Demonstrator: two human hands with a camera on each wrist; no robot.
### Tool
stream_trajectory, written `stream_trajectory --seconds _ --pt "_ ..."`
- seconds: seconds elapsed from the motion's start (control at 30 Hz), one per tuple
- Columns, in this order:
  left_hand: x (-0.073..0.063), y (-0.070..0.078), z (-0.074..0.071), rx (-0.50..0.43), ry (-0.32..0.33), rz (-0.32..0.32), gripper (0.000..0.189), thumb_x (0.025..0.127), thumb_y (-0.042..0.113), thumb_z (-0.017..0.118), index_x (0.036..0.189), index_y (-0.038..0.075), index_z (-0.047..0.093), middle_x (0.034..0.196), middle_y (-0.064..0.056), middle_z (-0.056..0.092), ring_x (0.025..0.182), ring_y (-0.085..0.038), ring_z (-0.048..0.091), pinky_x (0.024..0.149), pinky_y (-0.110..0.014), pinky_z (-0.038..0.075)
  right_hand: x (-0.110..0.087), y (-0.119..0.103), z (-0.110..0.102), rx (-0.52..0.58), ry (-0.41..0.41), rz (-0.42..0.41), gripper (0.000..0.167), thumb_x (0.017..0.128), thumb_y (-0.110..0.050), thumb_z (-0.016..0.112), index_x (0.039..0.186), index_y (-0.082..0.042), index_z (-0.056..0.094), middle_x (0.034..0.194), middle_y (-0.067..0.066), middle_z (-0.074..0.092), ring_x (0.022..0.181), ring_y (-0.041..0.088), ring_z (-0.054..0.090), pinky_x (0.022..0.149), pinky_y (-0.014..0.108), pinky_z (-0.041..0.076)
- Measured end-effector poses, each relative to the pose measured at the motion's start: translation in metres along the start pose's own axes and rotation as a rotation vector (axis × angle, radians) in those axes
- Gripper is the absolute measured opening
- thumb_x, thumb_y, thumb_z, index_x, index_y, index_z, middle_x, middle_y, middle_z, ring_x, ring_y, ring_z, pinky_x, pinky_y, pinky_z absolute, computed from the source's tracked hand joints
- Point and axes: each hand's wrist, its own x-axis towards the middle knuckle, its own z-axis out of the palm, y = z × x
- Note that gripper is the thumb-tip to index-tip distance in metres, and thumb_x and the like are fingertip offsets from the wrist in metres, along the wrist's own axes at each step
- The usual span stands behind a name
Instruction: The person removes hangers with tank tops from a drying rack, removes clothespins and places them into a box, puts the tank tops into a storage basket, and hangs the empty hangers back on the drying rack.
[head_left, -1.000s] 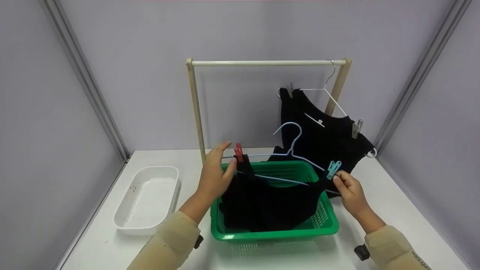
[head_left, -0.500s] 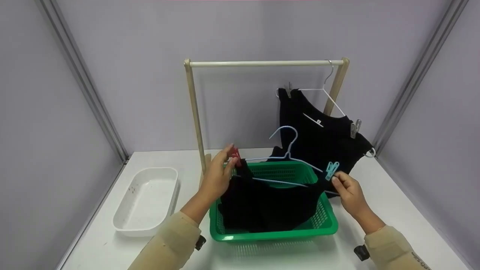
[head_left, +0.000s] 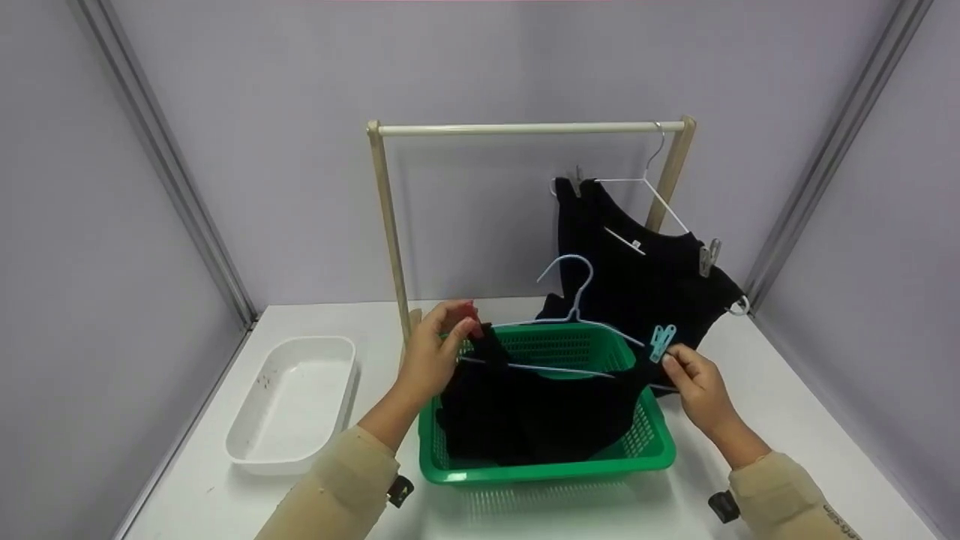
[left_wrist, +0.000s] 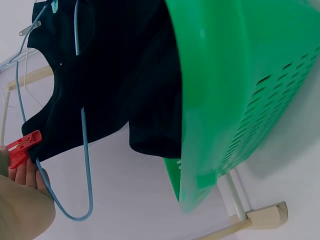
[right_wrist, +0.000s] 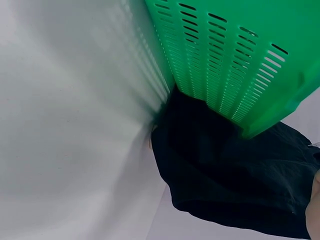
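Note:
A black sleeveless top point(head_left: 540, 416) on a light-blue hanger point(head_left: 577, 289) hangs partly down into a green basket point(head_left: 547, 474). At its left strap, my left hand point(head_left: 427, 356) pinches a red clothespin point(left_wrist: 24, 145) between thumb and fingers. The clothespin's tip sits on the strap and hanger wire in the left wrist view. My right hand point(head_left: 701, 386) grips the top's right shoulder with the hanger end. A teal clothespin point(head_left: 661, 343) stands clipped there, just beside the thumb. Only a sliver of the right hand shows in the right wrist view.
Behind the basket, a wooden rack point(head_left: 525, 129) bears a second black top point(head_left: 626, 285) on a white hanger point(head_left: 664, 196), held by grey clothespins point(head_left: 705, 261). A white tray point(head_left: 292, 405) stands on the table at left. Grey walls enclose the back and sides.
My left hand has moved onto the red clothespin and now pinches it, tilting and lowering that end of the hanger slightly. The right hand keeps its hold.

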Motion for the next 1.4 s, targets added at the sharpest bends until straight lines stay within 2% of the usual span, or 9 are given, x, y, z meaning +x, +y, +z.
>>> stream_trajectory --seconds 0.1,0.2,0.3,0.47,0.6,0.8,0.97,1.23,1.4 --pt "-0.001 0.003 0.001 -0.001 0.018 0.013 0.027 0.100 0.012 0.058 0.125 0.002 0.061 0.103 -0.009 0.068 0.097 -0.024 0.066 0.087 -0.033 0.055 -0.001 0.000 0.001 0.014 -0.005 0.001 0.020 0.093 0.020 0.047 0.079 0.007 0.053 0.059 -0.002 0.038 0.051 0.008 0.036 0.047 0.029 0.032" --pt "-0.004 0.014 0.001 0.013 0.030 0.013 0.025 0.100 0.006 0.057 0.123 -0.002 0.060 0.102 -0.014 0.068 0.095 -0.029 0.066 0.086 -0.031 0.054 -0.002 0.000 0.001 0.035 -0.010 0.003 0.020 0.093 0.021 0.046 0.079 0.007 0.052 0.058 -0.001 0.037 0.051 0.009 0.035 0.046 0.029 0.031" --pt "-0.005 0.018 0.001 0.030 0.034 0.012 0.023 0.099 0.003 0.057 0.121 -0.005 0.059 0.100 -0.017 0.067 0.095 -0.031 0.066 0.085 -0.032 0.054 -0.002 0.000 0.001 0.052 -0.014 -0.001 0.020 0.093 0.021 0.046 0.080 0.007 0.052 0.059 0.000 0.036 0.051 0.009 0.034 0.046 0.029 0.031" --pt "-0.003 0.007 0.001 0.052 0.055 0.015 0.023 0.099 0.005 0.058 0.121 -0.003 0.061 0.101 -0.014 0.068 0.099 -0.029 0.066 0.088 -0.039 0.054 -0.002 0.000 0.002 0.060 -0.015 0.003 0.020 0.093 0.020 0.046 0.080 0.008 0.053 0.059 0.000 0.036 0.051 0.010 0.033 0.047 0.029 0.030" --pt "-0.003 -0.001 0.000 0.024 0.064 0.040 0.025 0.099 0.011 0.059 0.120 0.000 0.062 0.101 -0.009 0.070 0.101 -0.025 0.066 0.091 -0.044 0.053 -0.002 -0.001 0.002 0.050 -0.013 0.015 0.020 0.093 0.021 0.047 0.079 0.007 0.053 0.058 -0.001 0.037 0.051 0.009 0.035 0.046 0.029 0.031" --pt "-0.002 -0.001 -0.004 0.023 0.082 0.070 0.024 0.098 0.019 0.059 0.116 0.004 0.064 0.102 -0.004 0.070 0.101 -0.020 0.066 0.090 -0.039 0.054 -0.002 -0.001 0.003 0.029 -0.008 0.006 0.021 0.092 0.021 0.048 0.078 0.006 0.053 0.059 -0.001 0.037 0.052 0.008 0.035 0.047 0.028 0.031" --pt "-0.001 0.000 -0.006 0.041 0.095 0.051 0.024 0.098 0.021 0.060 0.116 0.005 0.065 0.108 -0.004 0.069 0.104 -0.018 0.065 0.093 -0.039 0.052 -0.002 0.000 0.003 0.017 -0.004 0.010 0.021 0.092 0.021 0.048 0.079 0.006 0.054 0.060 -0.003 0.038 0.052 0.008 0.036 0.047 0.029 0.032" --pt "-0.002 -0.002 -0.009 0.033 0.074 0.003 0.033 0.101 0.022 0.057 0.127 0.001 0.058 0.117 -0.007 0.065 0.111 -0.020 0.062 0.099 -0.043 0.050 -0.001 -0.001 0.003 0.006 -0.006 0.011 0.020 0.092 0.020 0.049 0.079 0.006 0.054 0.059 -0.003 0.038 0.052 0.007 0.035 0.047 0.029 0.032" --pt "-0.004 -0.003 -0.013 0.041 0.068 0.001 0.038 0.102 0.023 0.056 0.132 0.000 0.055 0.120 -0.009 0.063 0.114 -0.022 0.061 0.102 -0.044 0.048 0.000 -0.001 0.002 0.014 -0.006 0.016 0.019 0.092 0.020 0.049 0.078 0.008 0.053 0.060 -0.002 0.037 0.053 0.007 0.035 0.048 0.028 0.031"
